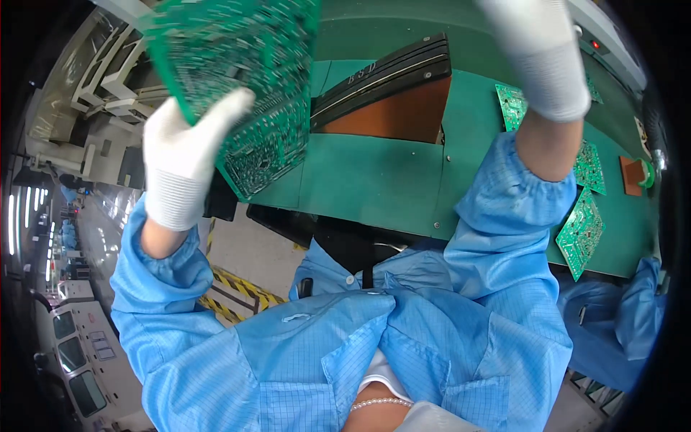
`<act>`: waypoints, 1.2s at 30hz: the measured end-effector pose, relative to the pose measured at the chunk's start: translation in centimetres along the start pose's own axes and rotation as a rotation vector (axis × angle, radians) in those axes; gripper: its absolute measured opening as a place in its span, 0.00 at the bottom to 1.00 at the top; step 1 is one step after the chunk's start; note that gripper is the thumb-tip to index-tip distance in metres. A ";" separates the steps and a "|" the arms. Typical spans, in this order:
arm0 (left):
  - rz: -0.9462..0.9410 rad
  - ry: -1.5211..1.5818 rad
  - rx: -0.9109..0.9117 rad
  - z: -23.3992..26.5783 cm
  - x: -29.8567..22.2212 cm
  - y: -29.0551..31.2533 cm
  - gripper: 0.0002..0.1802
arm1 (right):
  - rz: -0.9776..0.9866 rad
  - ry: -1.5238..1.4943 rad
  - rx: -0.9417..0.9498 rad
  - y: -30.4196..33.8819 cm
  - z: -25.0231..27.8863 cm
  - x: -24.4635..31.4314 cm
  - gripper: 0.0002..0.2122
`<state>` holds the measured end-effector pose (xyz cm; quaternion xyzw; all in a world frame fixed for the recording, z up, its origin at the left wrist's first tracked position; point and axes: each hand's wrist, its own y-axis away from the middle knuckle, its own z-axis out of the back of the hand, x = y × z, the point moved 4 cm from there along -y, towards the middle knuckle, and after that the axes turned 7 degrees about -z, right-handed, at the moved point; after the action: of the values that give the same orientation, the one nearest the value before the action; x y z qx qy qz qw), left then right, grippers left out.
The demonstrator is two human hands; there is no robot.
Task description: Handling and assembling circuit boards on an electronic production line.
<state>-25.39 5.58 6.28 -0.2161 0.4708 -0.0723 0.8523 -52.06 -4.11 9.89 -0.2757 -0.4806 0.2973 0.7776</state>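
My left hand [188,147], in a white knit glove, grips a large green circuit board [248,79] by its near left edge. The thumb lies across the board's face, and the board is tilted up and smeared by motion. My right hand [536,43], gloved the same way, reaches up past the top edge of the view, so its fingers are hidden. Between the hands, a black and orange-brown wedge-shaped stand [396,93] rests on the green work surface [374,176]. Below the right forearm lies a smaller green circuit board [581,234].
More green boards [512,106] lie on the right of the bench, partly behind my right arm. A brown block with a green roll [637,175] sits at the far right. Another person's blue sleeve [637,317] shows there. White machines [79,353] stand across the aisle at left.
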 end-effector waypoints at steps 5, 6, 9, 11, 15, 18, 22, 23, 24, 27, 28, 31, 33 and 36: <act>-0.092 0.490 -0.310 1.5 0.5 2.3 0.12 | -0.174 -0.376 0.487 1.0 -6.9 1.2 0.30; -0.148 0.559 -0.316 1.1 0.1 2.7 0.12 | -0.226 -0.388 0.567 1.3 -8.0 1.2 0.31; -0.337 0.467 -0.455 0.9 2.2 2.7 0.13 | -0.315 -0.568 0.828 1.5 -9.6 2.7 0.23; -0.311 0.725 -0.485 -0.3 1.8 1.4 0.11 | -0.235 -0.313 0.747 0.3 -8.9 3.7 0.18; -0.164 1.126 -0.188 -2.9 7.0 -1.0 0.14 | 0.022 0.281 0.494 -3.2 -5.3 7.6 0.17; 0.020 0.708 -0.035 -6.6 9.7 0.7 0.19 | 0.340 0.532 0.516 -5.3 -5.6 7.8 0.16; 0.053 0.542 0.152 -10.7 12.8 5.3 0.16 | 0.170 0.829 0.770 -6.2 -9.0 6.0 0.15; 0.060 0.480 0.222 -11.1 13.3 6.2 0.15 | 0.209 0.931 0.808 -6.0 -9.8 5.6 0.15; -0.023 0.375 0.224 -11.3 14.1 7.1 0.14 | 0.258 1.027 0.846 -5.9 -10.6 5.4 0.14; -0.240 0.201 0.231 -11.1 13.8 7.9 0.13 | 0.217 1.009 0.994 -6.8 -13.3 2.7 0.14; -0.242 0.208 0.236 -11.2 13.8 7.9 0.13 | 0.227 1.001 1.046 -6.8 -14.0 2.2 0.15; -0.294 0.170 0.229 -11.2 13.6 8.0 0.13 | 0.230 1.009 1.118 -7.7 -16.3 -0.5 0.17; -0.328 0.132 0.207 -11.2 13.5 8.1 0.13 | 0.234 1.009 1.165 -7.9 -17.4 -1.2 0.19; -0.343 0.121 0.199 -11.2 13.6 8.3 0.13 | 0.226 1.020 1.181 -8.2 -18.0 -1.8 0.19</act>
<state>-27.98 5.24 -12.98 -0.2033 0.4678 -0.2754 0.8149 -34.68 -13.49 7.74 0.0335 0.2038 0.4175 0.8849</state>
